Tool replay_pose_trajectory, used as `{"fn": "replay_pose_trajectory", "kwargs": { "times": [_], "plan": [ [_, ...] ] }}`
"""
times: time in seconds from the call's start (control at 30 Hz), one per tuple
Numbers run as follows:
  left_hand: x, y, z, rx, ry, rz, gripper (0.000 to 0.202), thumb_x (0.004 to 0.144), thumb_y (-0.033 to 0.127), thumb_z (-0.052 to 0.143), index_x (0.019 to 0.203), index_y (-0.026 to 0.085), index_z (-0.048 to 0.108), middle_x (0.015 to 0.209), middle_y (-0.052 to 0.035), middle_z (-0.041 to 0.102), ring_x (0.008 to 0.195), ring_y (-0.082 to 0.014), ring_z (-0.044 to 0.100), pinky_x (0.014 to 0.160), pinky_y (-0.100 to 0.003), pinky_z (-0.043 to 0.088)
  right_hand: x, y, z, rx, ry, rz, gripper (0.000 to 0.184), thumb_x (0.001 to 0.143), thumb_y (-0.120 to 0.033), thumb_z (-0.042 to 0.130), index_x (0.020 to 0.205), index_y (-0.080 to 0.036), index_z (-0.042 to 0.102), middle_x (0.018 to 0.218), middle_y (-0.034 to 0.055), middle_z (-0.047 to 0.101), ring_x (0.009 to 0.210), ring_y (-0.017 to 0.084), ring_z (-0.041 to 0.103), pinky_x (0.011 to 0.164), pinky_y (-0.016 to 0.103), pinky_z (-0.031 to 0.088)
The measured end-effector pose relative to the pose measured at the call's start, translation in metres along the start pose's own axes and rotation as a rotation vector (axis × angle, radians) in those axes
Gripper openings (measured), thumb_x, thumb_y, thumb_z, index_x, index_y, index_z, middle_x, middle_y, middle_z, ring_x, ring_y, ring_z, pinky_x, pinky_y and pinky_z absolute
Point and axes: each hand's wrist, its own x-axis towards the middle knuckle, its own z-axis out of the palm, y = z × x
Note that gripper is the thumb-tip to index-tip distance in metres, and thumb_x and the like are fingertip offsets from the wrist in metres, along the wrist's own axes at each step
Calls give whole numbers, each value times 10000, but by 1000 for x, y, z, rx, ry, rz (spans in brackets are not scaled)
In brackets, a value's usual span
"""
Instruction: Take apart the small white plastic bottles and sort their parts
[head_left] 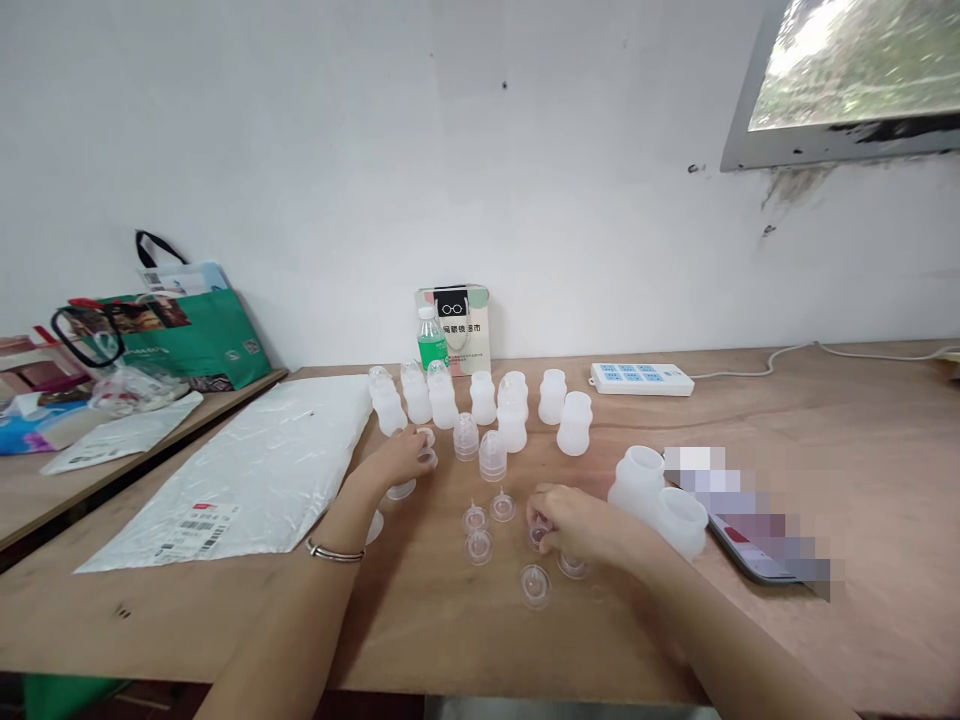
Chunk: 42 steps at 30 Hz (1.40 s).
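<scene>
My left hand [401, 457] is closed on a translucent bottle collar ring [427, 458] at the left of the bottle group. More collar rings [401, 490] lie under and beside my left wrist. To the right, the fingers of my right hand [562, 517] pinch a clear bottle nipple [538, 535] low over the table. Several loose nipples [478, 546] lie in front of and between my hands, tips up. Two clear bottle caps [493, 457] stand behind them. Several frosted baby bottles [574, 424] stand in back, some with clear caps on.
Two frosted bottles [681, 522] stand right of my right forearm, beside a phone [757, 550] partly blurred out. A white plastic mailer [247, 480] covers the left. A power strip [641, 379], a drink bottle [431, 342] and a paper bag [477, 330] are near the wall.
</scene>
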Motion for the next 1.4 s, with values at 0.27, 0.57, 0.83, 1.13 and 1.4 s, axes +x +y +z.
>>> {"fn": "replay_pose_trajectory", "kwargs": {
  "times": [0.27,0.57,0.83,1.13,1.4],
  "plan": [
    [-15,29,-26,-389,436,151,345,821,419,544,1073,183,536,1076,-86,599,930,-220,578,780,-340,484,-5,-23,-6,508,324,-182,119,787,-198,561,868,-234,481,811,-16,612,716,152,594,665,293,471],
    [-36,78,-6,-536,640,698,386,815,261,611,1177,187,500,1005,-84,645,870,-188,610,755,-308,497,19,-13,8,832,716,-153,259,675,-261,644,928,-212,632,809,8,575,716,148,575,728,327,508],
    [-36,81,6,-601,477,589,438,838,302,616,1250,235,484,1122,-86,631,1005,-208,599,870,-352,488,21,-11,12,929,642,-258,334,735,-228,589,1069,-221,578,990,51,647,893,171,627,844,364,514],
    [-34,82,7,-777,467,554,414,807,278,662,1209,249,568,1137,-93,593,1019,-196,571,807,-321,507,18,-14,18,974,657,-405,383,809,-233,558,1156,-267,398,929,11,606,839,152,629,852,380,498],
    [-37,85,5,-1119,307,454,222,810,300,642,996,179,649,1109,-109,688,1059,-233,627,926,-392,488,22,-15,21,964,693,-343,296,804,-328,623,1044,-256,466,931,14,645,871,161,647,837,355,513]
  ]
}}
